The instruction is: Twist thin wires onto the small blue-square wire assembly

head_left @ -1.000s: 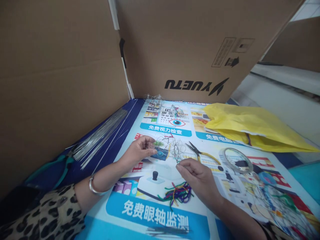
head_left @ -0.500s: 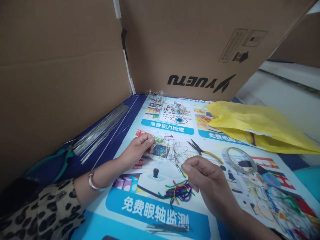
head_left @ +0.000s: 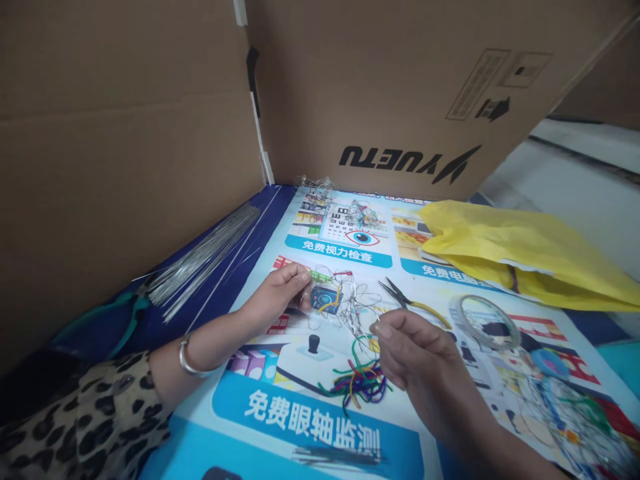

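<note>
My left hand (head_left: 285,290) is closed in a pinch at the left edge of a tangle of thin bent wire (head_left: 354,303). The tangle is silvery, with bits of red and yellow in it. On its other side my right hand (head_left: 420,350) is pinched shut on a thin wire end; its fingertips are partly hidden. A small pile of coloured cords (head_left: 357,387), purple, green, red and yellow, lies just below the tangle. Needle-nose pliers (head_left: 400,293) with a yellow handle rest behind my right hand, jaws apart.
Straight wires (head_left: 205,260) lie in a bundle at the left, beside teal-handled pliers (head_left: 133,323). Cardboard walls (head_left: 350,80) enclose the back and left. A yellow bag (head_left: 500,233), tape roll (head_left: 490,323) and more wire pieces (head_left: 575,413) are at the right; short dark wires (head_left: 340,457) lie in front.
My right hand has shifted slightly right, away from my left hand, which keeps its pinch. The camera view has moved a little.
</note>
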Demonstrator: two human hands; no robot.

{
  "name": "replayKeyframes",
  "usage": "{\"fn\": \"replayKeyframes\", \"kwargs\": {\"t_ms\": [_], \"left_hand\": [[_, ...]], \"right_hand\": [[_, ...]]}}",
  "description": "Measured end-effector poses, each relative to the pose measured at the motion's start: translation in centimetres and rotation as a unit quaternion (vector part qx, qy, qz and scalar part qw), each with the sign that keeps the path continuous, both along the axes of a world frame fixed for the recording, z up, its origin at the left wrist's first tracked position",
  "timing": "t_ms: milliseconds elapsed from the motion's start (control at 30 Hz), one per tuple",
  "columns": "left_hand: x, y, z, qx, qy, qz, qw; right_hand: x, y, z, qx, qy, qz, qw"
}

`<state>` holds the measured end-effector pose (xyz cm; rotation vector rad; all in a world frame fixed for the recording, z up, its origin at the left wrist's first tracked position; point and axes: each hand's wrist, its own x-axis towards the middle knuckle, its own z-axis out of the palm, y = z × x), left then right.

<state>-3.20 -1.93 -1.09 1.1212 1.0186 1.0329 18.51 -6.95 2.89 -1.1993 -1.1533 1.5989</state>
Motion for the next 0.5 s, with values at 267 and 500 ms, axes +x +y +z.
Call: {"fn": "replayKeyframes", "kwargs": {"t_ms": [267,500], "left_hand": [[0.1,0.0,0.1,0.005,0.009,0.008,1.000],[0.1,0.1,0.1,-0.001,0.018,0.030,0.999]], "right_hand": [[0.3,0.2,-0.8,0.059,-0.096,-0.010,0.994],[0.6,0.4,-1.8,0.081,-0.101,-0.010,0.991]]}}
